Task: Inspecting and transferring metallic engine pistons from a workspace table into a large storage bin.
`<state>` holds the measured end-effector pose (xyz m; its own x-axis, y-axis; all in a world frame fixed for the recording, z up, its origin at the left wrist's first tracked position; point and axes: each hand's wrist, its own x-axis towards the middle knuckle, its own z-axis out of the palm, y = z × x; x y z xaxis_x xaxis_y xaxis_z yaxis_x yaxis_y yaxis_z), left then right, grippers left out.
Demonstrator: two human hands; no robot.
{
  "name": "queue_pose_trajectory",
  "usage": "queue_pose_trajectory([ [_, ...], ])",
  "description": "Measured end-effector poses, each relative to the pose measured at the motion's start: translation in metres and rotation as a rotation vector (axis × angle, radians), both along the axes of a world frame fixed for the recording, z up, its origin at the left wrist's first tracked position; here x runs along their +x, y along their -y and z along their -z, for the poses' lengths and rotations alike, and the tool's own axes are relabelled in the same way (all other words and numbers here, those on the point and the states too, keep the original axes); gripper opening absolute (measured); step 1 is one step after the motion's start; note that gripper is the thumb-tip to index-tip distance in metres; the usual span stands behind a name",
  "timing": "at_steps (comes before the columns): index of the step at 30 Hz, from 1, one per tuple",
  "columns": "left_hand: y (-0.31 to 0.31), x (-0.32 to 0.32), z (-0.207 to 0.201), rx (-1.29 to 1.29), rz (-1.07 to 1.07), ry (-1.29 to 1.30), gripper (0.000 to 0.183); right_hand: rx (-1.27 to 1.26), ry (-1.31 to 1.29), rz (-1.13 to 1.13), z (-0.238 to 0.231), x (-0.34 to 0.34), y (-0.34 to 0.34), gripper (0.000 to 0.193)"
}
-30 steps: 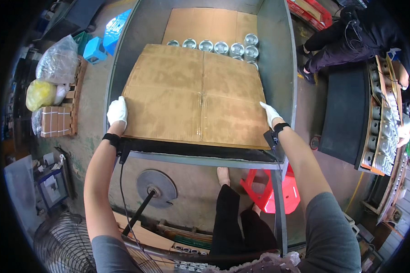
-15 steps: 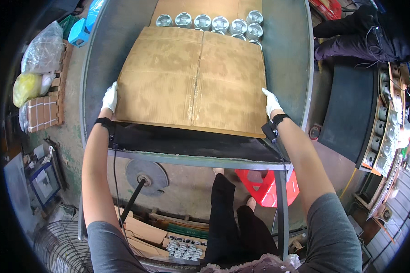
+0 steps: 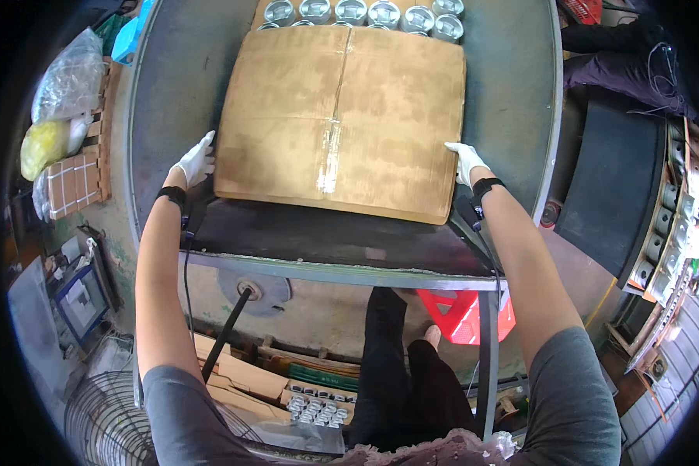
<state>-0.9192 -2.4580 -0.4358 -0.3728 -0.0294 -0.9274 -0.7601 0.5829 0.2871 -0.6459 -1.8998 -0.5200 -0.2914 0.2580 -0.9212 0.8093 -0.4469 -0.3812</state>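
Note:
A large brown cardboard sheet (image 3: 396,101), creased down the middle with a shiny strip of tape, lies across the metal-sided workbench (image 3: 365,273). Its far edge partly covers rows of silver pistons (image 3: 351,12). My left hand (image 3: 194,161), in a white glove, is just off the sheet's left edge with its fingers apart, holding nothing. At the right edge my gloved right hand (image 3: 467,161) grips the sheet, thumb lying over the top; its other fingers are partly hidden. Black bands circle both wrists.
Below the bench are a red plastic stool (image 3: 474,314), a round metal disc (image 3: 276,293) and boxed pistons (image 3: 318,410). A wire fan guard (image 3: 109,419) stands lower left. Wrapped bags (image 3: 68,81) and strapped cartons (image 3: 74,185) sit on a pallet. Another person's legs (image 3: 621,66) show at upper right.
The cardboard sheet has shifted slightly away from me and covers more of the pistons. My left hand has let go of its left edge; my right hand stays at the right edge.

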Motion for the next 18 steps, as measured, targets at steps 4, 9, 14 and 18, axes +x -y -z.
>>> queue_pose_trajectory([
  [4, -0.050, 0.005, -0.038, 0.176, 0.054, 0.057, 0.096, 0.133, -0.028, -0.111, 0.006, -0.003, -0.033, 0.057],
  [9, -0.052, 0.021, -0.122, 0.199, 0.120, -0.017, 0.087, 0.034, -0.030, -0.099, -0.003, -0.008, 0.010, 0.068],
  [14, -0.063, 0.069, -0.191, 0.378, -0.059, -0.089, 0.065, 0.181, -0.077, -0.073, 0.018, -0.007, 0.010, 0.040],
  [18, -0.120, 0.106, -0.195, 0.405, 0.026, -0.160, 0.068, 0.417, -0.256, -0.272, 0.014, -0.001, -0.072, 0.025],
])
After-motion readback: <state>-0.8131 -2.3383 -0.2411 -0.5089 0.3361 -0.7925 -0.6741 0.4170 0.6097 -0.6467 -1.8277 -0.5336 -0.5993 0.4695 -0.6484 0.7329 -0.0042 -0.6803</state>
